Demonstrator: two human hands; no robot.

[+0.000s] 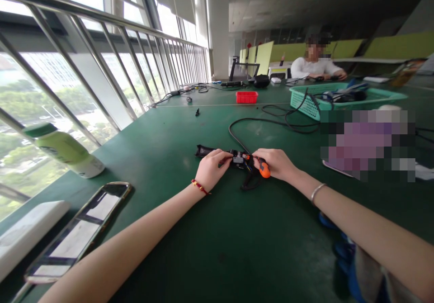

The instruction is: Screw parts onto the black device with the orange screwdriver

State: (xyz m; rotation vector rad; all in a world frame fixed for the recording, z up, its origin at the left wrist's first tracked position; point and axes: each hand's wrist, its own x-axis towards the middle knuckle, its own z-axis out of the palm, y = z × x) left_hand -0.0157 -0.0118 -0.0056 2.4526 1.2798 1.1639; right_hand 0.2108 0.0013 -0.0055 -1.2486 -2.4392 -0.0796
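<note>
On the green table lies a slim black corded device (205,151), its casing opened at the middle so that small parts and coloured wires show. The fingers of my left hand (213,167) pinch this device near a small grey block (238,160). Over its right end, my right hand (276,163) is closed around a tool with an orange and black handle (264,168). The tool's working end is hidden by the fingers and the parts. A black cable (233,129) runs from behind the device toward the back right.
A green basket (305,103) with tools and cables stands back right, a red tray (247,97) at the back. At left are a phone (81,230), a white box (30,230) and a tilted bottle (64,149). A person in white (312,68) sits across.
</note>
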